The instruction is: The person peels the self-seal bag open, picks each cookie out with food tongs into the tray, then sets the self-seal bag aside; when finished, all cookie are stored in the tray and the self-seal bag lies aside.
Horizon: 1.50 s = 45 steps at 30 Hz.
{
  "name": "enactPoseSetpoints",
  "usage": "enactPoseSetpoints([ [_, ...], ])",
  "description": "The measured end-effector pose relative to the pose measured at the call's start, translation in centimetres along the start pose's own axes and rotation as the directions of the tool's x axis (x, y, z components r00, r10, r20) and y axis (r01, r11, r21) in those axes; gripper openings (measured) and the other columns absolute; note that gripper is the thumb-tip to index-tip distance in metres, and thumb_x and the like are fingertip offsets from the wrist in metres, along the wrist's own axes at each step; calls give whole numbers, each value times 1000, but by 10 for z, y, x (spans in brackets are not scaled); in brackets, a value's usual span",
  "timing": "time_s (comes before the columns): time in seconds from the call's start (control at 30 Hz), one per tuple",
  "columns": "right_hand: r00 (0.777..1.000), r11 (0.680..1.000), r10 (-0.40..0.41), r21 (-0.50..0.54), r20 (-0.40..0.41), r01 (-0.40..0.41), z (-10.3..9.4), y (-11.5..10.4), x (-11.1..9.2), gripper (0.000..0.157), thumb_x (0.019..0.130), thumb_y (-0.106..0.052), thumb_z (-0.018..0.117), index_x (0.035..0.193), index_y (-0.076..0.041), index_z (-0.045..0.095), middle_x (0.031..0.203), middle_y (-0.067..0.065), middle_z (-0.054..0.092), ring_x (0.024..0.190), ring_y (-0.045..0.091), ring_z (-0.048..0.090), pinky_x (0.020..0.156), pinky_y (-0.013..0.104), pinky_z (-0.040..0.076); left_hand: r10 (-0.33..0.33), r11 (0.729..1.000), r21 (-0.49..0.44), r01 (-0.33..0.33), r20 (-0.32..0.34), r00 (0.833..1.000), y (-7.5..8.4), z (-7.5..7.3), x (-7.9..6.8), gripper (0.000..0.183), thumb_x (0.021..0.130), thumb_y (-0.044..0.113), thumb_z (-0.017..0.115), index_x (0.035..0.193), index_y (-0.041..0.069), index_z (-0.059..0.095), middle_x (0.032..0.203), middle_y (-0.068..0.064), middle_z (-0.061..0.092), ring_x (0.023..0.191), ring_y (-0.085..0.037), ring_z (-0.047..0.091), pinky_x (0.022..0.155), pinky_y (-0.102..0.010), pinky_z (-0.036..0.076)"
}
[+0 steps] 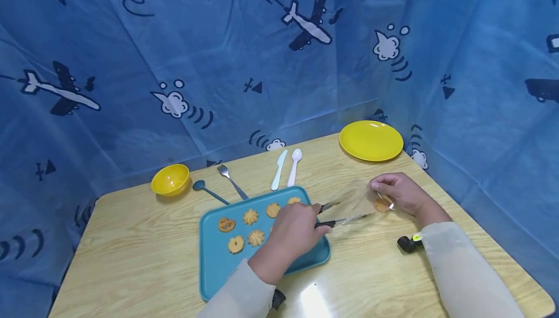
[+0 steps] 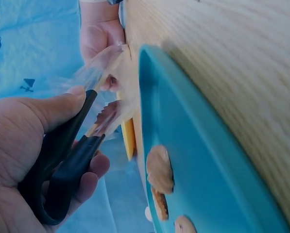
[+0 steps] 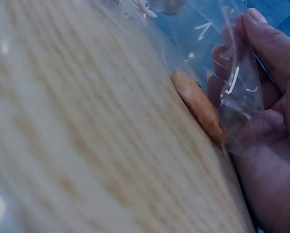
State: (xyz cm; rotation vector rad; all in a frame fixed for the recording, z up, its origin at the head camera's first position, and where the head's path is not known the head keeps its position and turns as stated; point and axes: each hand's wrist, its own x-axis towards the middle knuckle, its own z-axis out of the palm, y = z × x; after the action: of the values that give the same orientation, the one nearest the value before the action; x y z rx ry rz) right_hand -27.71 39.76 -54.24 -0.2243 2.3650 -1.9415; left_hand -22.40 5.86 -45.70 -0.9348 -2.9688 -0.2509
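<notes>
My left hand (image 1: 293,230) grips black-handled tongs (image 2: 62,179) over the right side of a teal tray (image 1: 213,272). The metal tips of the tongs reach inside a clear plastic bag (image 1: 357,200), spread apart from each other. On the right, my right hand (image 1: 402,194) pinches the bag between thumb and fingers. One round cookie (image 3: 198,104) lies in the bag, close over the wooden table. Several cookies sit in rows on the tray, among them a pretzel-shaped cookie (image 1: 226,225) and a flower-shaped cookie (image 1: 251,216); my left hand hides part of the rows.
Behind the tray lie a dark teal spoon (image 1: 199,185), a fork (image 1: 231,179), a pale green knife (image 1: 278,171) and a pale pink spoon (image 1: 295,162). A yellow bowl (image 1: 170,180) stands back left, a yellow plate (image 1: 371,141) back right. Blue printed curtains (image 1: 244,65) border the table.
</notes>
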Motion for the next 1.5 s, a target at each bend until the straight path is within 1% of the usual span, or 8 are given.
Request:
enactPoseSetpoints([
  [0.1,1000,1000,-3,4,2,3,1,1,1,23,100,-13,66,107,9,72,96,-9,76,89,3,65,80,18,53,7,1000,6,-7,-18,1000,-6,-1,-3,50,92,56,70,126,20,73,51,7,53,48,-9,47,45,-28,37],
  [0.23,1000,1000,-6,3,5,6,2,2,1,28,100,-12,66,110,14,68,95,-7,75,86,3,65,77,19,53,26,1000,12,-26,-36,999,-11,-1,-4,36,95,50,69,114,21,77,64,7,63,55,-9,53,49,-28,38],
  [0.5,1000,999,9,40,18,-10,0,1,1,22,100,-13,67,108,7,73,98,-7,76,92,4,67,81,19,54,21,1000,6,-21,-40,999,-12,-2,-2,34,98,45,66,122,23,77,71,7,71,59,-8,58,52,-26,39],
  [0.6,1000,1000,-14,10,20,14,-1,-1,1,25,100,-12,66,109,10,71,96,-5,76,89,5,67,79,20,54,6,1000,15,-6,-35,999,-11,-3,-1,32,97,48,67,115,23,78,66,7,66,57,-9,56,51,-27,39],
  [0.83,999,1000,-25,-5,26,25,-1,-3,0,30,100,-11,65,112,17,66,95,-4,76,84,5,65,74,21,54,17,998,67,-15,-36,999,2,-3,7,33,96,53,66,92,22,73,59,7,56,55,-13,55,49,-31,39],
  [1.17,1000,995,14,-101,6,-14,2,-3,2,33,100,-18,68,114,11,70,96,-11,74,91,5,65,83,21,53,-15,996,90,17,-23,1000,19,8,18,42,92,59,69,100,18,73,64,4,60,55,-12,54,45,-29,37],
  [1.33,1000,997,13,-76,7,-12,1,-3,2,30,100,-17,68,112,11,71,94,-9,75,87,6,65,79,23,54,-20,997,78,21,-16,1000,23,10,22,43,91,60,69,107,19,74,69,4,64,58,-13,56,47,-29,38],
  [1.5,999,999,36,-35,9,-36,1,-2,0,26,100,-16,68,111,6,73,96,-11,76,91,5,66,83,21,54,10,996,86,-9,-8,1000,29,11,28,38,93,59,68,96,22,74,66,6,63,59,-12,58,51,-30,40],
])
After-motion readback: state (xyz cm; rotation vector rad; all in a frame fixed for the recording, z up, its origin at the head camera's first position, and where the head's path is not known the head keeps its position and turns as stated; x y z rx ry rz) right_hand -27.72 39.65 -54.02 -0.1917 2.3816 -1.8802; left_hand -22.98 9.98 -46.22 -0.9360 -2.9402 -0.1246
